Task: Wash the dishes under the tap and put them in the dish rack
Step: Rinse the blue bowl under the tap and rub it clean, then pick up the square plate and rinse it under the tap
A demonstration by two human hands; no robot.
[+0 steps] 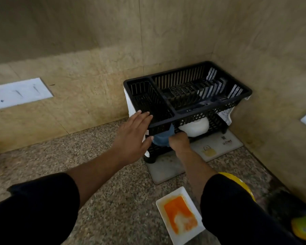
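Left hand [132,133]: fingers extended, together, flat against black plastic two-tier dish rack [187,96] corner | Right hand [179,141]: fingers curled around blue round bowl [160,140] on rack's lower tier | White bowl [195,127]: beside blue bowl.

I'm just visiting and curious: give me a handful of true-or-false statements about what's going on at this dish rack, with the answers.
1. The black dish rack stands in a corner of the counter. True.
2. A white bowl sits in the rack's top tier. False: it is on the lower tier; the top tier holds no dishes.
3. The right hand is at a blue bowl on the lower tier. True.
4. The left hand grips a plate. False: it is open, fingers resting on the rack's upper edge.
5. The white rectangular dish near the right sleeve is clean. False: it is smeared with orange residue.
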